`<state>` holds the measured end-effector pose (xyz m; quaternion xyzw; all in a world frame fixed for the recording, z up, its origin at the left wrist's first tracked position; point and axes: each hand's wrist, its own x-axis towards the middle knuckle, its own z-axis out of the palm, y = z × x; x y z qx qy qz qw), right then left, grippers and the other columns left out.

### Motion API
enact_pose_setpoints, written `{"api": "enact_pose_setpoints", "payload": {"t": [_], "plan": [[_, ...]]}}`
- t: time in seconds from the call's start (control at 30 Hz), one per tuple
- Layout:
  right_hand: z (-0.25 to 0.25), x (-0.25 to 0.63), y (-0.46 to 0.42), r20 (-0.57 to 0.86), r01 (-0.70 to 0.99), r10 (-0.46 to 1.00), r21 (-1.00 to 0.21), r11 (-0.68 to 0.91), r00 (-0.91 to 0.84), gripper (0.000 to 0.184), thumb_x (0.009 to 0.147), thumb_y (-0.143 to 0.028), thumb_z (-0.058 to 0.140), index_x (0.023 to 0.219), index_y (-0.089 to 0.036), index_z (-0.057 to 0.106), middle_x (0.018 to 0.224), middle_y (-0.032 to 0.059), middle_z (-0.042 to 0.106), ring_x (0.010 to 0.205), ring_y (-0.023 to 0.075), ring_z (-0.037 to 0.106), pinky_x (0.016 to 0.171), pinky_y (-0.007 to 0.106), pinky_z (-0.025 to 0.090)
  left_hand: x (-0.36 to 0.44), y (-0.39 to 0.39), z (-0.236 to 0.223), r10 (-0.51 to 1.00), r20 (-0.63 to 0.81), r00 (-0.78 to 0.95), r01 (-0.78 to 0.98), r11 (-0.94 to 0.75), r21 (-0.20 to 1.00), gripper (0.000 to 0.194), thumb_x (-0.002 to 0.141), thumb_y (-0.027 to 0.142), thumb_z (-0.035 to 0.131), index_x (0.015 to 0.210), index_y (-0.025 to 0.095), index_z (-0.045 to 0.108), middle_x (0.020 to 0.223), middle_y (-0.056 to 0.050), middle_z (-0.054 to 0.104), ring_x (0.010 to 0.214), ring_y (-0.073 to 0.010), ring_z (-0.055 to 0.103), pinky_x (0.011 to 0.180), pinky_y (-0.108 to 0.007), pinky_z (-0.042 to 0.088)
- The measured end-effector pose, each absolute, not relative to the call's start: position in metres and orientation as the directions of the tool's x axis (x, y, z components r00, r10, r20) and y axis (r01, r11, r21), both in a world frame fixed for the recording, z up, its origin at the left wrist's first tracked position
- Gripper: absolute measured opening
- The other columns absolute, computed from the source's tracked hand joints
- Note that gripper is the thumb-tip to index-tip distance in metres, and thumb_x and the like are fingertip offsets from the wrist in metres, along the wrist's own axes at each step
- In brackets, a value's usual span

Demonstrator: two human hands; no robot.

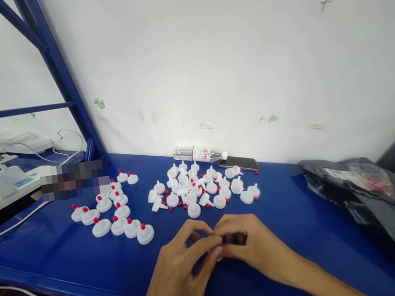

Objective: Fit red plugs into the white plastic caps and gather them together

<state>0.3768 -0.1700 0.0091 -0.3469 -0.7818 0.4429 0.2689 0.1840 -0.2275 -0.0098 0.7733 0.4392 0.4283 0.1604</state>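
Observation:
My left hand (184, 265) and my right hand (253, 245) meet fingertip to fingertip above the near part of the blue table. Both are closed in a pinch, and what they hold is almost wholly covered by the fingers; only a small pale bit shows below. Just beyond them lies a loose heap of white funnel-shaped nozzle caps (193, 210), with small red tips (256, 198) scattered among them. On the left stand several white nozzle caps with red tips fitted (145, 234), most of them upright on their round bases.
A clear plastic bottle (183, 153) lies along the wall, beside a dark phone (238, 163). Dark plastic bags (381, 200) cover the right side. White power strips (33, 183) and cables stand at left near a blue metal frame (57, 65). One patch there is blurred out.

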Motion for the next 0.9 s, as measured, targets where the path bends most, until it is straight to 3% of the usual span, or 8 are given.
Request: {"api": "enact_pose_setpoints", "payload": {"t": [0.13, 0.23, 0.4, 0.5, 0.63, 0.77, 0.9], "plan": [[0.020, 0.385, -0.170, 0.050, 0.304, 0.737, -0.890, 0.339, -0.675, 0.027, 0.081, -0.043, 0.082, 0.106, -0.032, 0.081, 0.104, -0.0015, 0.071, 0.073, 0.0112, 0.059, 0.062, 0.023, 0.045, 0.185, -0.226, -0.012, 0.801, 0.555, 0.226, 0.555, -0.574, 0.602, 0.021, 0.100, 0.016, 0.057, 0.104, 0.029, 0.073, 0.114, 0.000, 0.065, 0.075, -0.0073, 0.064, 0.065, -0.018, 0.050], [0.030, 0.402, -0.161, 0.092, 0.396, 0.816, -0.840, 0.371, -0.570, 0.031, 0.085, -0.049, 0.077, 0.109, -0.030, 0.079, 0.110, 0.0012, 0.073, 0.075, 0.0139, 0.064, 0.062, 0.025, 0.047, 0.182, -0.227, -0.012, 0.846, 0.499, 0.187, 0.578, -0.506, 0.640, 0.020, 0.101, 0.018, 0.055, 0.101, 0.028, 0.073, 0.108, 0.001, 0.068, 0.071, -0.0075, 0.063, 0.059, -0.018, 0.047], [0.038, 0.440, -0.134, 0.470, 0.718, 0.852, -0.508, 0.476, -0.231, 0.028, 0.102, -0.043, 0.053, 0.101, -0.025, 0.074, 0.103, 0.0038, 0.075, 0.071, 0.0164, 0.063, 0.066, 0.031, 0.048, 0.169, -0.231, -0.009, 0.903, 0.422, 0.074, 0.657, -0.363, 0.661, 0.014, 0.099, 0.026, 0.058, 0.096, 0.029, 0.071, 0.099, 0.004, 0.071, 0.065, -0.0083, 0.060, 0.058, -0.018, 0.047], [0.033, 0.453, -0.121, 0.501, 0.834, 0.844, -0.372, 0.407, -0.189, 0.025, 0.102, -0.041, 0.053, 0.103, -0.026, 0.073, 0.103, 0.0026, 0.074, 0.065, 0.0151, 0.062, 0.066, 0.032, 0.046, 0.154, -0.234, -0.009, 0.882, 0.471, -0.023, 0.724, -0.310, 0.616, 0.010, 0.095, 0.034, 0.063, 0.094, 0.029, 0.072, 0.090, 0.005, 0.072, 0.060, -0.0093, 0.060, 0.056, -0.019, 0.048], [0.020, 0.452, -0.115, 0.399, 0.861, 0.884, -0.332, 0.386, -0.243, 0.024, 0.099, -0.047, 0.058, 0.106, -0.030, 0.074, 0.096, 0.0004, 0.073, 0.064, 0.0151, 0.062, 0.062, 0.030, 0.044, 0.130, -0.236, -0.011, 0.844, 0.523, -0.118, 0.794, -0.236, 0.560, 0.019, 0.093, 0.046, 0.062, 0.099, 0.030, 0.071, 0.068, 0.007, 0.062, 0.048, -0.0093, 0.054, 0.051, -0.020, 0.047], [0.016, 0.447, -0.115, 0.351, 0.871, 0.897, -0.309, 0.382, -0.269, 0.023, 0.099, -0.039, 0.055, 0.100, -0.029, 0.076, 0.092, 0.0012, 0.073, 0.071, 0.0181, 0.064, 0.061, 0.030, 0.041, 0.113, -0.234, -0.017, 0.835, 0.520, -0.178, 0.840, -0.146, 0.522, 0.027, 0.093, 0.052, 0.062, 0.109, 0.031, 0.069, 0.060, 0.010, 0.055, 0.044, -0.0096, 0.052, 0.051, -0.021, 0.045], [0.025, 0.443, -0.122, 0.344, 0.795, 0.892, -0.431, 0.428, -0.294, 0.023, 0.099, -0.039, 0.057, 0.094, -0.027, 0.076, 0.092, 0.0013, 0.074, 0.071, 0.0173, 0.063, 0.067, 0.032, 0.045, 0.110, -0.231, -0.018, 0.809, 0.557, -0.188, 0.859, -0.140, 0.492, 0.028, 0.093, 0.052, 0.061, 0.112, 0.032, 0.069, 0.062, 0.009, 0.057, 0.045, -0.0102, 0.054, 0.053, -0.023, 0.045]]}}
